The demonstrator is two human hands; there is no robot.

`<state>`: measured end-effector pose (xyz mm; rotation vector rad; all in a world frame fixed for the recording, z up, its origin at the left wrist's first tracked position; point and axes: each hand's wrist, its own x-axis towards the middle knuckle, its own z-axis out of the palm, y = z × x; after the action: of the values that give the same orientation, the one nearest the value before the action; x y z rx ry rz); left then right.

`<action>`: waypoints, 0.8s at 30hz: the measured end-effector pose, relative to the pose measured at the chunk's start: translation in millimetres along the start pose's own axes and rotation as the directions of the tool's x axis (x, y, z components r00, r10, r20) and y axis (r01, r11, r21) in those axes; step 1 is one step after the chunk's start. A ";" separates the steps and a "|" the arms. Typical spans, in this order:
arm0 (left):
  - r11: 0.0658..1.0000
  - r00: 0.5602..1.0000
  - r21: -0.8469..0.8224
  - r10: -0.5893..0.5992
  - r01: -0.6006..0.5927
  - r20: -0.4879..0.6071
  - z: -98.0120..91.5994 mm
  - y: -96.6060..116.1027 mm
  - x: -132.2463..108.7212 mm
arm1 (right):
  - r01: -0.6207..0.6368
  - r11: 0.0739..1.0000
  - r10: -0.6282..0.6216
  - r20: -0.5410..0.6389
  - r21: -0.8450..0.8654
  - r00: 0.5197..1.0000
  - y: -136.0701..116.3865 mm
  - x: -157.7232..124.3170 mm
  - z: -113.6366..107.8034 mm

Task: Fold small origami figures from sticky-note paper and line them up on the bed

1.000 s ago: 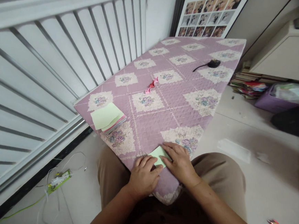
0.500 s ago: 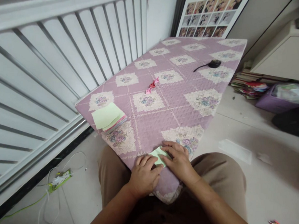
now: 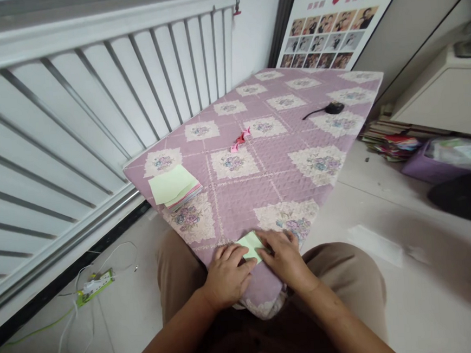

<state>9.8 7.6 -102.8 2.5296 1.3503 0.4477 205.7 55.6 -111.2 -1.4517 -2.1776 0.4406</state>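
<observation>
A small light green sheet of paper (image 3: pixel 250 245), apparently folded, lies on the tablecloth at the near corner of the table. My left hand (image 3: pixel 230 269) holds its left and lower edges, with the fingers bent and the thumb on the paper. From the other side my right hand (image 3: pixel 281 252) grips the right edge, thumb on top and fingers curled round it. Both hands hide parts of the sheet. Farther left, a stack of coloured paper (image 3: pixel 175 186) has a pale green sheet uppermost. Several small pink and red folded paper pieces (image 3: pixel 240 139) sit in a row beyond.
The purple floral tablecloth (image 3: pixel 237 198) covers the pointed table. A black object with a short cord (image 3: pixel 333 108) rests at the far right. A white radiator (image 3: pixel 91 101) borders the left side. On the floor lie a power strip (image 3: pixel 95 287) and a purple bin (image 3: pixel 434 161).
My right hand has shifted slightly and its fingers have drawn back to the right, so more of the green paper shows. My left hand stays in place. The camera view has tilted a little.
</observation>
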 end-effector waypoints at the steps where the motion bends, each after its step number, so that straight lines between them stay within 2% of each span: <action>1: 1.000 1.000 0.000 0.002 -0.002 -0.006 0.1 0.0 0.0 | 0.008 1.000 -0.008 0.009 -0.014 1.000 0.6 0.5 -0.9; 8: 0.997 0.998 -0.043 -0.058 0.057 -0.017 3.6 0.7 0.6 | 0.033 0.997 -0.030 0.043 -0.074 0.999 -0.2 5.3 -4.4; 17: 0.991 0.993 -0.056 -0.119 0.118 -0.016 -0.8 -0.4 6.1 | 0.059 0.997 -0.054 0.082 -0.052 0.995 2.7 4.0 -5.9; 20: 0.969 0.975 -0.129 -0.216 0.209 -0.046 -1.1 -6.2 16.6 | 0.077 0.996 -0.074 0.067 -0.047 0.995 3.8 3.5 -5.5; 24: 0.910 0.917 -0.184 -0.391 0.372 -0.079 -2.5 -15.4 34.0 | 0.096 0.994 -0.094 0.051 -0.045 0.994 4.7 1.7 -4.9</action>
<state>15.1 44.6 -100.5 2.0643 1.7238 0.6005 211.5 59.0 -109.2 -1.3682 -2.2996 0.3976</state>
